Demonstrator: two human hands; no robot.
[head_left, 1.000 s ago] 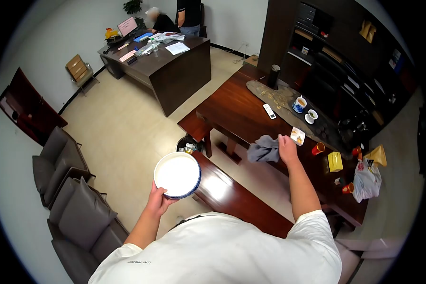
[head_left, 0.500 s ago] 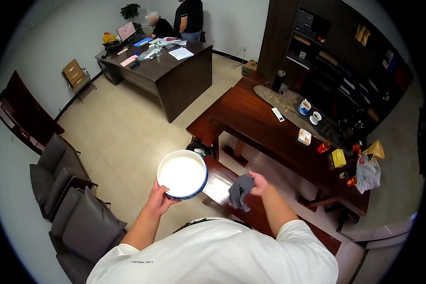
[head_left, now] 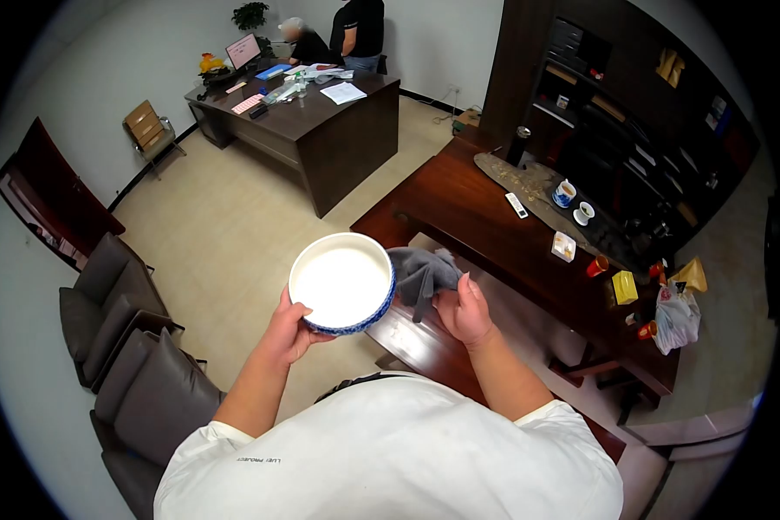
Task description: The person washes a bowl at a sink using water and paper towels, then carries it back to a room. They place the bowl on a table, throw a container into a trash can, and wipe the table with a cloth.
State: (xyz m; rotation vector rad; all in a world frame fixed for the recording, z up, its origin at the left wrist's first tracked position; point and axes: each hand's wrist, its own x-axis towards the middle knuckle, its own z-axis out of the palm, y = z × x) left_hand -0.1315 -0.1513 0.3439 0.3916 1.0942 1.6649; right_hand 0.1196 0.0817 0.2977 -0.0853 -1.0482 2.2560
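My left hand (head_left: pixel 291 329) grips the rim and side of a round bowl (head_left: pixel 342 282), white inside with a blue patterned outer wall. The thumb lies over the rim; the other fingers are partly hidden beneath. A grey cloth (head_left: pixel 426 276) is bunched in my right hand (head_left: pixel 464 312), its folds hanging down and touching or nearly touching the bowl's right side. Both hands are held out in front of my body, above the wooden bench (head_left: pixel 418 347).
To the right, a long wooden table (head_left: pixel 477 230) holds a tea tray (head_left: pixel 529 182), cups, a remote (head_left: pixel 516 205), a yellow box (head_left: pixel 624 288) and a plastic bag (head_left: pixel 677 316). Grey armchairs (head_left: pixel 160 390) line the left. Two people are at the far desk (head_left: pixel 321 113).
The bowl has risen slightly and shifted right. My right hand has moved up and left, carrying the cloth from beside the bench to the bowl's side.
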